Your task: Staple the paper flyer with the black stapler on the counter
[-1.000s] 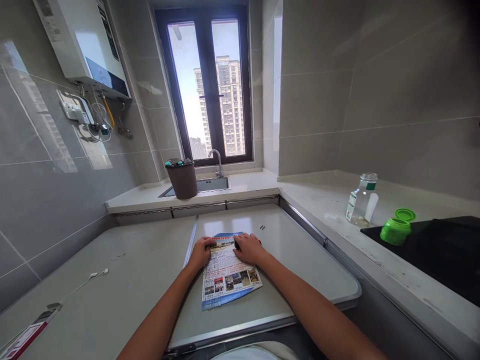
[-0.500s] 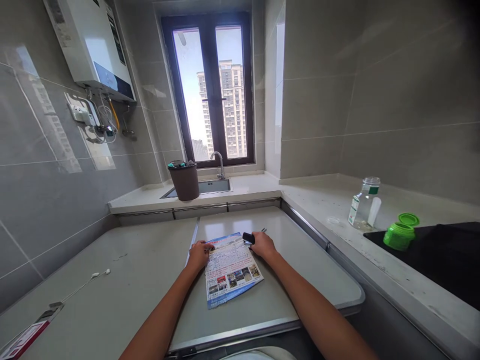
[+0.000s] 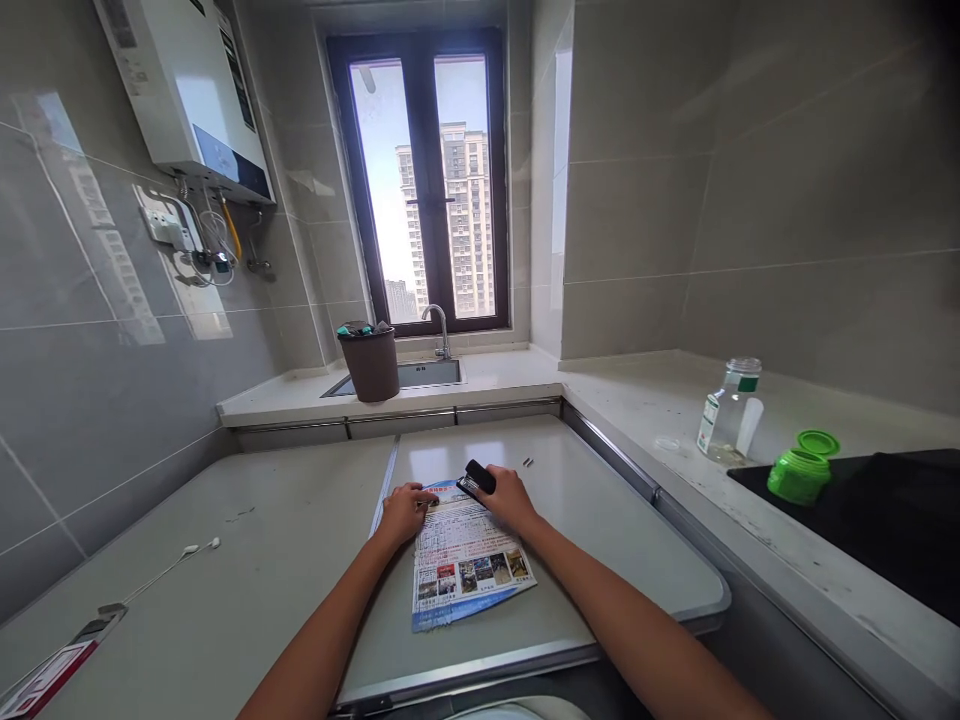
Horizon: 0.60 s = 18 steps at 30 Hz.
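Observation:
A printed flyer [image 3: 472, 535] with blue borders and a row of small photos lies on the folding table, perhaps more than one sheet. My left hand [image 3: 405, 512] grips its upper left edge with closed fingers; the fingertips rest over the paper. My right hand [image 3: 511, 497] is wrapped round a black stapler [image 3: 478, 476], whose front end points left at the flyer's top edge. Whether its jaws have paper between them I cannot tell. Just beyond the right hand, two small staple strips [image 3: 528, 462] lie on the tabletop.
On the table [image 3: 300, 560] to the left are white earphones [image 3: 201, 548] and a red-and-white box [image 3: 52, 680]. A brown bin [image 3: 370, 365] stands by the sink [image 3: 429, 373]. The right counter holds a glass bottle [image 3: 729, 415] and an open green jar [image 3: 799, 474].
My right hand has brought the stapler leftward from the flyer's upper right corner to its top edge. The flyer's lower end has shifted slightly right and nearer. My left hand stays at its edge.

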Tool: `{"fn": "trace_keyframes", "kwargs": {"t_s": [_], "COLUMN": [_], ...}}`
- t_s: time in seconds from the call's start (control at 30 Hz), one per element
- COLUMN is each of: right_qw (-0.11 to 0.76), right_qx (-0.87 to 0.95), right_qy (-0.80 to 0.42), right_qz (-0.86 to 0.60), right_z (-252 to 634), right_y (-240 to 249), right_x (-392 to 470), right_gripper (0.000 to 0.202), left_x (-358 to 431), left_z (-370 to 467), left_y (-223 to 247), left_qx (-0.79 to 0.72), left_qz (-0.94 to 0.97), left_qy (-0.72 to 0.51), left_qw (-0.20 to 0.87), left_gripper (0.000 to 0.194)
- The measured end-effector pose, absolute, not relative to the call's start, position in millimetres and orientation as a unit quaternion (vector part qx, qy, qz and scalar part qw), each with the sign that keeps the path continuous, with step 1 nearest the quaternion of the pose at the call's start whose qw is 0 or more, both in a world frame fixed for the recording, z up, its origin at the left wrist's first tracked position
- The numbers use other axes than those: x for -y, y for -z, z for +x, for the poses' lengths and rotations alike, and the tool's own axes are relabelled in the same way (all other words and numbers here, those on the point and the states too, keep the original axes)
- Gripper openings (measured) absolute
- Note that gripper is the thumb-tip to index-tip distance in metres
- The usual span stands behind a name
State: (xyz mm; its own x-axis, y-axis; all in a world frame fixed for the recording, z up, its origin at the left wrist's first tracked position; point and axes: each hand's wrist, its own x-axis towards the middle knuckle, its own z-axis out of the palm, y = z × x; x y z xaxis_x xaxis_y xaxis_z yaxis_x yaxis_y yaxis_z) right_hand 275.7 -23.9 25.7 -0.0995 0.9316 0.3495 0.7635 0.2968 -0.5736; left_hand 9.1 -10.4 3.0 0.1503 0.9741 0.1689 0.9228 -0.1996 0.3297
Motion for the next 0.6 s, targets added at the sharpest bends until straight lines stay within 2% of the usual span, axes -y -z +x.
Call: {"fn": "trace_keyframes", "kwargs": {"t_s": [0.27,0.6], "right_qw": [0.268,0.202], "right_qx": [0.775,0.742], "right_qy": [-0.176,-0.281], "right_qz": [-0.545,-0.574], "right_z": [270.0,318.6], "right_y": [-20.9,-34.5], "right_x": [27.3,5.6], "right_gripper": [0.022,0.050], "left_x": [15.0,15.1], "left_z": [14.3,12.1], "left_y": [-1.9,-0.3], "left_qx": [-0.558,-0.563], "left_qz": [0.797,0.790], "left_qy": [-0.214,-0.225], "left_qw": [0.090,0.092], "left_gripper": [0.032,0.026]}}
